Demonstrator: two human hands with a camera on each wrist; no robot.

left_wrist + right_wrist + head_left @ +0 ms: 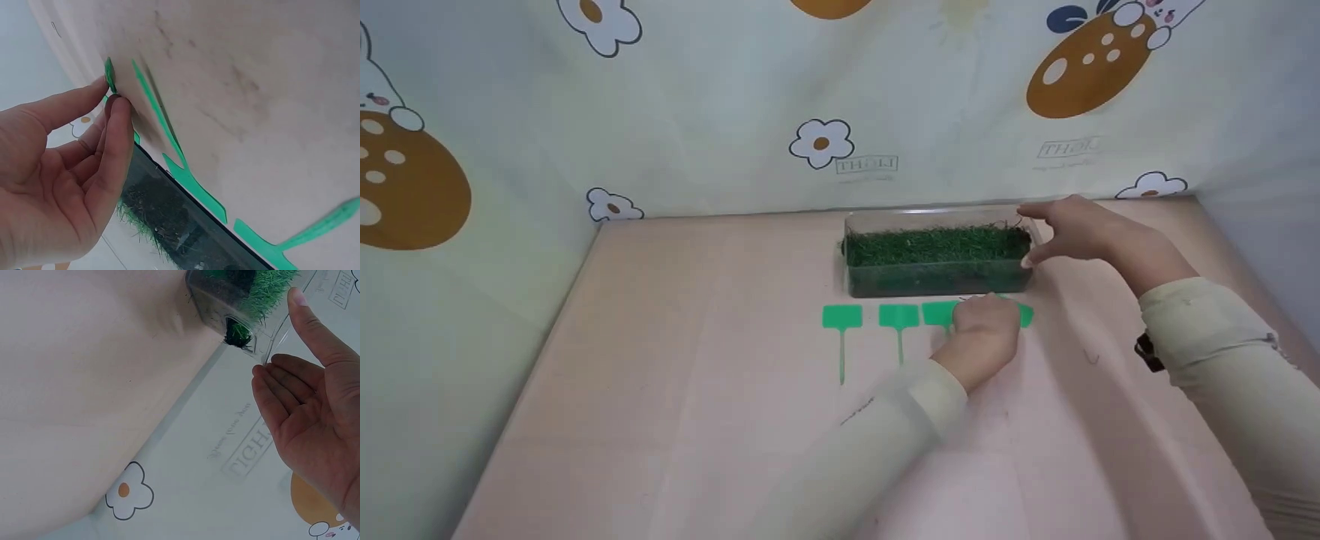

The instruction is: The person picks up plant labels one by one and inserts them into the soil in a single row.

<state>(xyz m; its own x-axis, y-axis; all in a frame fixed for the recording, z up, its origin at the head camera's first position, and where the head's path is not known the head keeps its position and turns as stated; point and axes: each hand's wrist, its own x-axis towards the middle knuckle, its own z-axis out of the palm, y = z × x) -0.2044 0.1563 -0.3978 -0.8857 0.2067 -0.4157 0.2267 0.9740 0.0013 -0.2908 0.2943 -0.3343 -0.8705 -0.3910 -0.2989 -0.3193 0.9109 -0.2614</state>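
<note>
pinches a green tag (pixel 109 73) with the left hand (pixel 982 330) just in front of the clear box (pixel 937 281) of grass (pixel 937 246) on the table (pixel 660 375), beside other green tags (pixel 841 316) in a row, and holds the right hand (pixel 1080 229) spread at the box's right end, but cannot tell whether touching.

Soft light, diffuse shadows.

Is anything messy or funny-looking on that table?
Yes, a bit. A dark clump seems to poke out of the box's end near the right hand, instead of staying inside. The left wrist view also shows dark smudges on the table, like stains.
</note>
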